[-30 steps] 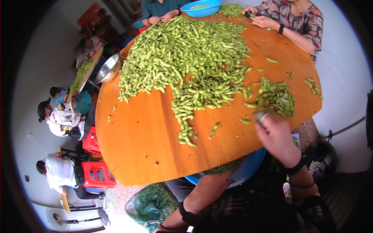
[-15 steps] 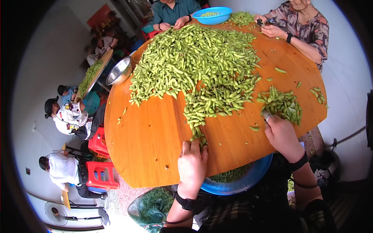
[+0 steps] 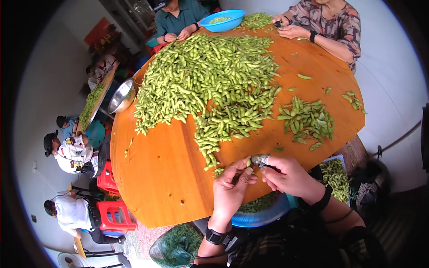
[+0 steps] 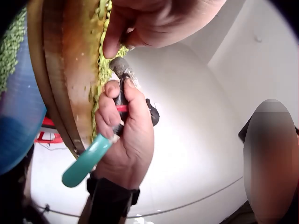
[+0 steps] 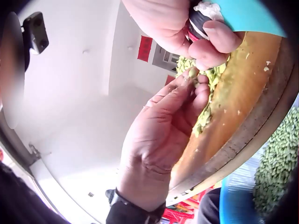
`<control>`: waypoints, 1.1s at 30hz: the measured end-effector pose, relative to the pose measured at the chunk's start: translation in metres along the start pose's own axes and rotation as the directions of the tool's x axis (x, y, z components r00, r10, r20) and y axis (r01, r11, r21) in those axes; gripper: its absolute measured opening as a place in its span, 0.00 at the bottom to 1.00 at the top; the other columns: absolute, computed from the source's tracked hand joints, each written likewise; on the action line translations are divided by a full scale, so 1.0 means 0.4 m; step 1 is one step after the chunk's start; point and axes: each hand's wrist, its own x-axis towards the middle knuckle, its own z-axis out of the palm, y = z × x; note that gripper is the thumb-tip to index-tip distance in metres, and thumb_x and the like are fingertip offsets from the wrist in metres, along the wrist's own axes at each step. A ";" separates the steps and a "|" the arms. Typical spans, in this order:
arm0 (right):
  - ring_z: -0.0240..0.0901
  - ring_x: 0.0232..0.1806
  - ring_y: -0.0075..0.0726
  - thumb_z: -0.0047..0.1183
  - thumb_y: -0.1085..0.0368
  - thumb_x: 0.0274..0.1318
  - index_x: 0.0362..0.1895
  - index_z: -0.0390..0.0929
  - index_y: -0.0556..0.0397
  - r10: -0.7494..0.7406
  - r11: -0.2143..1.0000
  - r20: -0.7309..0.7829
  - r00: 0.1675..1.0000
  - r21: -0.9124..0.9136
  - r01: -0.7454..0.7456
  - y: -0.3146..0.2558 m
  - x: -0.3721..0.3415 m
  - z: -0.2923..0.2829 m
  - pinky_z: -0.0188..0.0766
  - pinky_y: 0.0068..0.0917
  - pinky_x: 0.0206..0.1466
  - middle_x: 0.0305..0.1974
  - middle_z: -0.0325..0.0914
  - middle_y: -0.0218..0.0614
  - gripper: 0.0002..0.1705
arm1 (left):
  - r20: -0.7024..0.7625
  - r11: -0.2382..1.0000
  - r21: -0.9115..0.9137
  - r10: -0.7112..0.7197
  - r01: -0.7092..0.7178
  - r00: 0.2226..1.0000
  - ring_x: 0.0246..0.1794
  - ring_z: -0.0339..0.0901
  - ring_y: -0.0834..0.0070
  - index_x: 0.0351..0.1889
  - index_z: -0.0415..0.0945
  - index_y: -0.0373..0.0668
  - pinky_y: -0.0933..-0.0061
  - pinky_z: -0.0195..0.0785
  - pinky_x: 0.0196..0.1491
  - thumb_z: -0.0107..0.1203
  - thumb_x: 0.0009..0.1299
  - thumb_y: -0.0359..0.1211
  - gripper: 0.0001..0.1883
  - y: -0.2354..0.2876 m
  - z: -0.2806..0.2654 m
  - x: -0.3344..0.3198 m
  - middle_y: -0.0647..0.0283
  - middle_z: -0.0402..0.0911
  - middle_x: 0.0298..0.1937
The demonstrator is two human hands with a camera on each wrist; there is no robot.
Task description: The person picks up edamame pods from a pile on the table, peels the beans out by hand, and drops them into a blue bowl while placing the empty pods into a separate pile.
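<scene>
My left hand (image 3: pixel 229 187) pinches a green soybean pod (image 5: pixel 192 73) between thumb and fingertips, close over the table's near edge. Right beside it, my right hand (image 3: pixel 290 177) grips a tool with a teal handle (image 4: pixel 87 161), dark wrapping with a red band, and a rough grey metal end (image 4: pixel 119 66). That grey end lies close to the left fingertips. A large heap of soybean pods (image 3: pixel 201 76) covers the far part of the wooden table (image 3: pixel 156 178), trailing toward my left hand. Below the edge, a blue basin (image 3: pixel 257 220) holds small green beans (image 5: pixel 282 158).
A smaller pod pile (image 3: pixel 308 120) lies to the right. Two people sit across the table near a blue bowl (image 3: pixel 222 26). A metal bowl (image 3: pixel 120 99) stands at the left edge, red stools (image 3: pixel 111 214) beyond. A crate of pods (image 3: pixel 335 178) sits low right.
My left hand came up from the basin to the trailing pods, then picked one up. My right hand moved left from the small pile with the tool, and the hands met.
</scene>
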 end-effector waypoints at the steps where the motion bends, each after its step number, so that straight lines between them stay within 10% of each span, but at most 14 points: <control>1: 0.65 0.18 0.17 0.44 0.70 0.66 0.40 0.74 0.58 0.058 0.997 0.022 0.998 0.054 -0.060 -0.004 -0.001 -0.004 0.62 0.20 0.21 0.21 0.70 0.26 0.06 | 0.008 1.000 -0.003 -0.003 0.003 1.000 0.31 0.80 0.80 0.56 0.75 0.34 0.80 0.77 0.37 0.54 0.72 0.23 0.15 -0.001 0.005 0.000 0.63 0.82 0.39; 13: 0.64 0.19 0.14 0.46 0.67 0.68 0.40 0.75 0.57 0.182 0.968 0.115 0.977 0.156 -0.199 -0.009 -0.018 -0.037 0.59 0.16 0.21 0.24 0.72 0.25 0.08 | 0.043 0.986 0.099 0.127 -0.131 0.991 0.31 0.79 0.81 0.48 0.78 0.34 0.80 0.76 0.36 0.58 0.67 0.19 0.12 -0.049 0.018 -0.001 0.64 0.82 0.36; 33: 0.61 0.18 0.13 0.47 0.69 0.67 0.43 0.75 0.56 0.253 0.891 0.098 0.962 0.364 -0.271 0.005 -0.006 -0.031 0.56 0.16 0.19 0.25 0.71 0.24 0.06 | 0.224 0.887 -0.395 -0.161 0.241 0.961 0.31 0.82 0.75 0.55 0.74 0.32 0.78 0.78 0.37 0.48 0.76 0.27 0.13 -0.023 -0.020 0.035 0.55 0.82 0.41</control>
